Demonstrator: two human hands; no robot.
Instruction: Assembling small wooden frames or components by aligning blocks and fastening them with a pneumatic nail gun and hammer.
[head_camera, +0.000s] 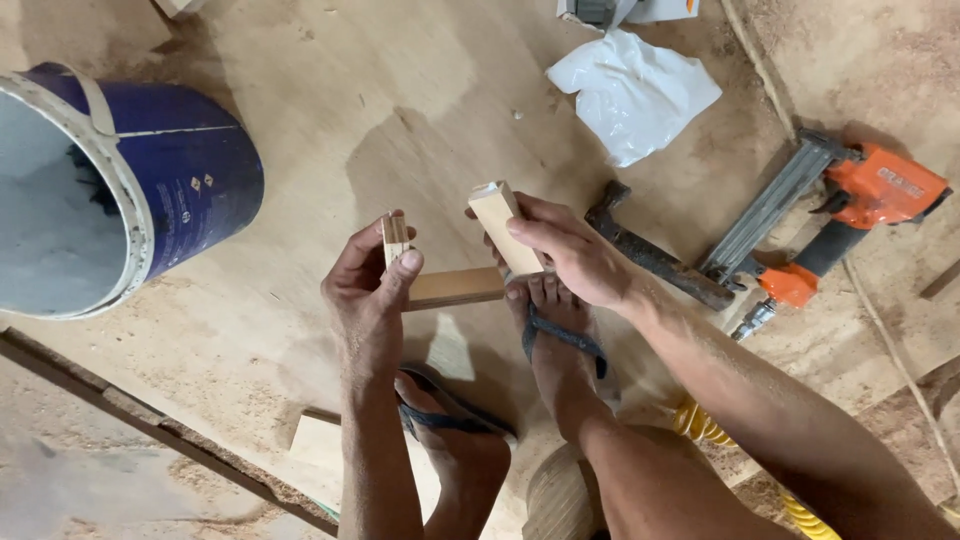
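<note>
Three short pale wooden blocks are being held together above a sawdust-strewn plywood floor (420, 110). The left hand (365, 290) pinches a small upright wooden block (394, 240) between thumb and fingers, pressing it against the left end of a horizontal light-brown wooden bar (455, 288). The right hand (570, 255) is wrapped around a taller pale wooden block (502, 225) at the bar's right end, fingers closed over its side. The pieces touch at both ends, so the shape looks assembled by hand only; no fastener is visible, and the joints appear not yet fixed, though they are partly hidden by fingers.

To the right lie a dark rusty hammer (650, 258) and, just beyond it, an orange and grey pneumatic nail gun (835, 205) with a yellow coiled air hose (720, 440) nearer the person. Neither is touched. Two feet in dark flip-flop sandals (560, 335) rest below the hands.

At the far right sits a crumpled white plastic bag (630, 90). On the left a large blue plastic bucket (150, 180) lies on its side, with a row of small pale diamond-shaped marks on its wall. A flat pale offcut (320, 440) lies near the left foot.
</note>
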